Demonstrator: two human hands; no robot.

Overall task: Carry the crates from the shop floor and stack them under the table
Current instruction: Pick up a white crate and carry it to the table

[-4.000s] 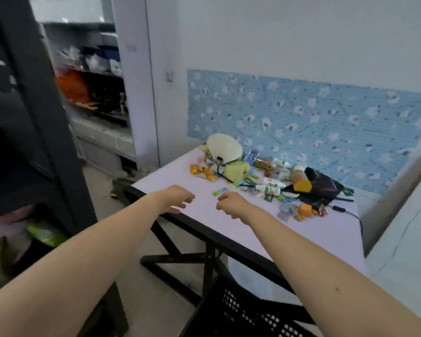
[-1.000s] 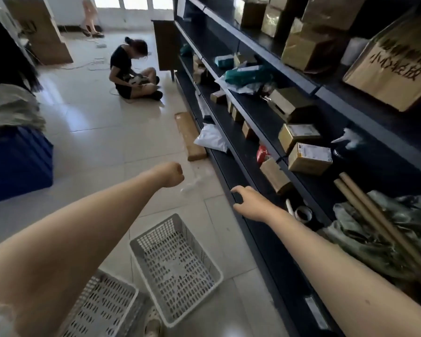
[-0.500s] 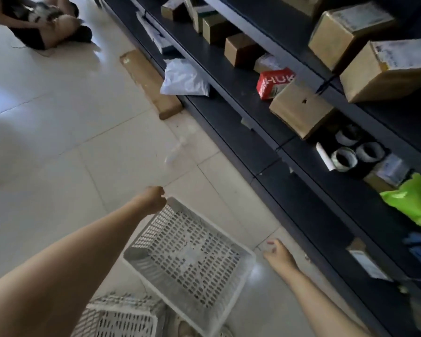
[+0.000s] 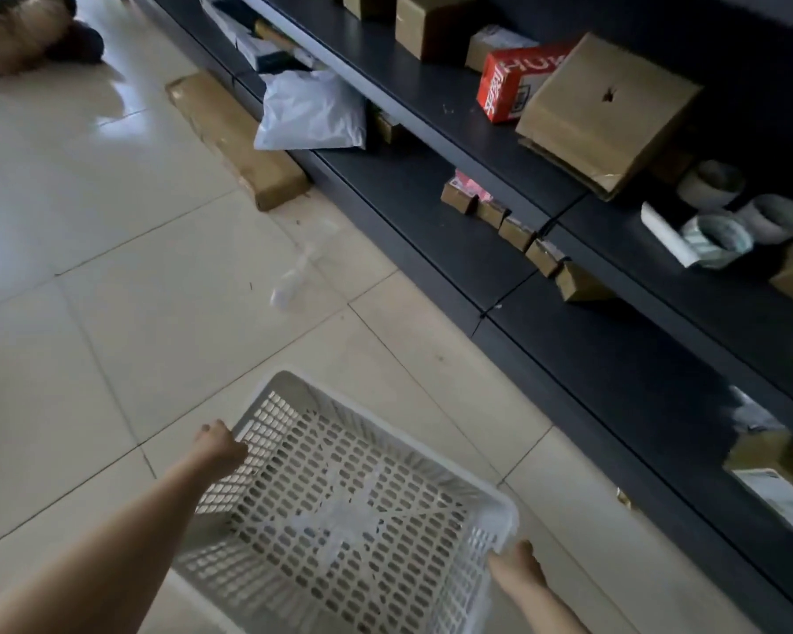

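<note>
A white perforated plastic crate [image 4: 339,510], rectangular and empty, is seen low over the tiled floor [image 4: 111,290], beside a dark shelf [image 4: 568,359]. Its left rim is gripped by the closed left hand [image 4: 218,446]; its right corner is touched by the right hand [image 4: 518,565], whose grip cannot be told. Cardboard boxes [image 4: 605,112], tape rolls [image 4: 715,240] and a white plastic bag [image 4: 312,112] are kept on the shelf.

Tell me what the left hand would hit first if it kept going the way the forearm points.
Past the left hand, gripping the white crate rim, the line crosses bare floor tiles. Next comes probably the dark shelving; depth is unclear.
</note>
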